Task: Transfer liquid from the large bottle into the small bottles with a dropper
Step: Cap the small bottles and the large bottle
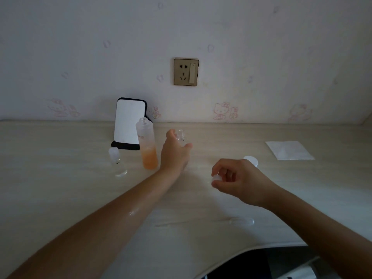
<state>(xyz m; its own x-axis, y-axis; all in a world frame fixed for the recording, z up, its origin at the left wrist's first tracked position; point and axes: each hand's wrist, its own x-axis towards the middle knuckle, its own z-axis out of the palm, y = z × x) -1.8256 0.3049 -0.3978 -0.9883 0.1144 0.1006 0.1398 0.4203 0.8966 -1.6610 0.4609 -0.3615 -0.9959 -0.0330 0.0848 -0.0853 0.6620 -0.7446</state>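
Leftmost we see a capped small bottle (117, 163) standing on the table (60, 188), with a black-framed white panel (128, 122) propped behind it. Next stands the uncapped large bottle (147, 144), its lower part holding orange liquid. Just beside it, our left hand (175, 156) grips an open second small bottle (180, 135). Our right hand (239, 180) pinches a white cap (217, 178). The dropper (233, 221) lies nearer us, a round lid (251, 159) sits behind that hand, and a tissue (289, 150) lies farther right.

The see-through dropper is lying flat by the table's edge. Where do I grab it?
Probably pinch the dropper by its fat bulb end, on the right, coming down from above. It lies flat on the table, thin tip pointing left. The right hand is nearer, but it pinches a small cap.
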